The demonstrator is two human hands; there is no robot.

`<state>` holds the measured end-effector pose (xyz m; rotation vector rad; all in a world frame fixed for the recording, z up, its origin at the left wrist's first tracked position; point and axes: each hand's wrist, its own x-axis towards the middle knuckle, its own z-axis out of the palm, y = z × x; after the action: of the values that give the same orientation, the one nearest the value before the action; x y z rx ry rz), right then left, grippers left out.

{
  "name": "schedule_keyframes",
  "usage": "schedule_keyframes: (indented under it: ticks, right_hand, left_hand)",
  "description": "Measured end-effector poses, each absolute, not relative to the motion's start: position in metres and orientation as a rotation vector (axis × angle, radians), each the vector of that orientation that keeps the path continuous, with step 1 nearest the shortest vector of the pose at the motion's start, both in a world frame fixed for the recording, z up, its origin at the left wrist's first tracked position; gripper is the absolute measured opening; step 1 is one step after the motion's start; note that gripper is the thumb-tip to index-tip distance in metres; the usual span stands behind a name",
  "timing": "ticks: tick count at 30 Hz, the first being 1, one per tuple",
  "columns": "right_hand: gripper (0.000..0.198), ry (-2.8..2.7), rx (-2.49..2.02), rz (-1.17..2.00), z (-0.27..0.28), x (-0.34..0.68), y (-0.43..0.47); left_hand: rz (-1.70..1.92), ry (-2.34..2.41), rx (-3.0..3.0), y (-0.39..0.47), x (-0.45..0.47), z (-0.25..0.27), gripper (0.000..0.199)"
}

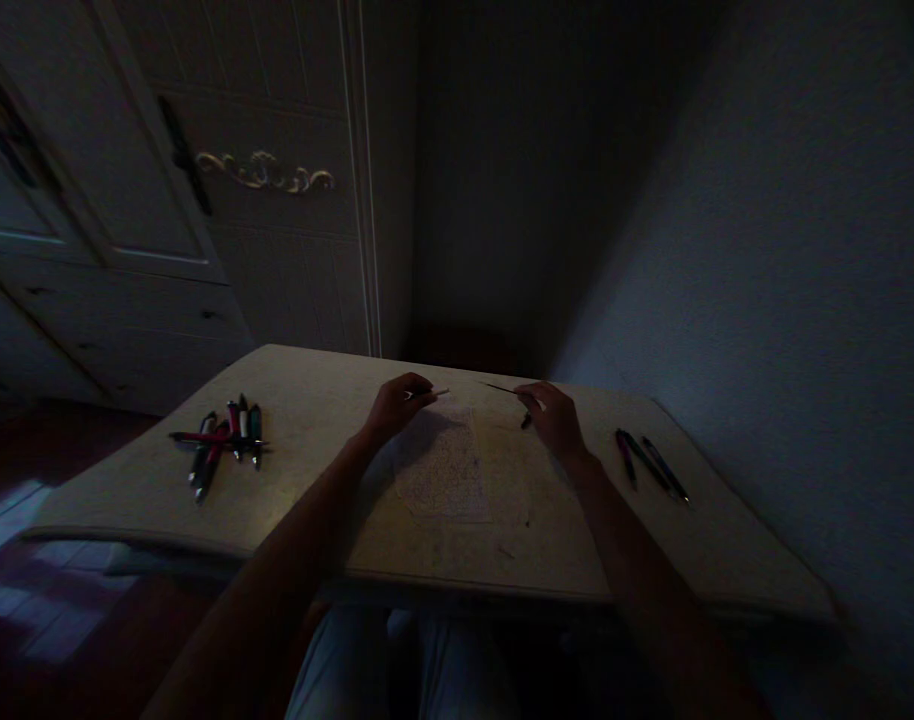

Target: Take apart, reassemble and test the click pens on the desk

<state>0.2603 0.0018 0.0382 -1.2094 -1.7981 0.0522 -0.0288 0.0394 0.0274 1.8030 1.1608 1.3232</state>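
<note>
Over the far part of the table, my left hand (399, 406) is closed on a small pale pen part (441, 391), whose light end sticks out to the right. My right hand (554, 418) pinches a thin dark stick that looks like a pen refill (498, 387), pointing left towards the other hand. The two held pieces are apart. A short dark piece (527, 421) shows just below the right fingers; whether it is held or lies on the table I cannot tell. Between my forearms lies a sheet of paper (449, 475) with a dense pattern or scribble.
A pile of several pens (228, 440) lies on the left of the pale table (307, 385). More pens (652, 465) lie side by side on the right. A cabinet (277, 260) stands behind to the left, and a wall (787, 300) rises on the right. The room is dim.
</note>
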Motion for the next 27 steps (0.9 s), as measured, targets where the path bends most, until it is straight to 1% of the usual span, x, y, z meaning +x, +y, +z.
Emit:
schedule_keyframes:
  ticks: [7, 12, 27]
  right_hand:
    - [0.017, -1.973, -1.200, -0.009, 0.030, 0.251, 0.002]
    - [0.017, -2.025, -1.199, -0.020, 0.029, 0.247, 0.001]
    - [0.019, -2.073, -1.152, -0.013, 0.022, 0.245, 0.004]
  left_hand:
    - [1.251, 1.217, 2.049, 0.043, -0.030, 0.016, 0.015]
    - [1.183, 1.182, 2.165, 0.040, -0.029, 0.018, 0.008]
    - [1.168, 1.123, 2.239, 0.041, -0.027, 0.013, 0.008]
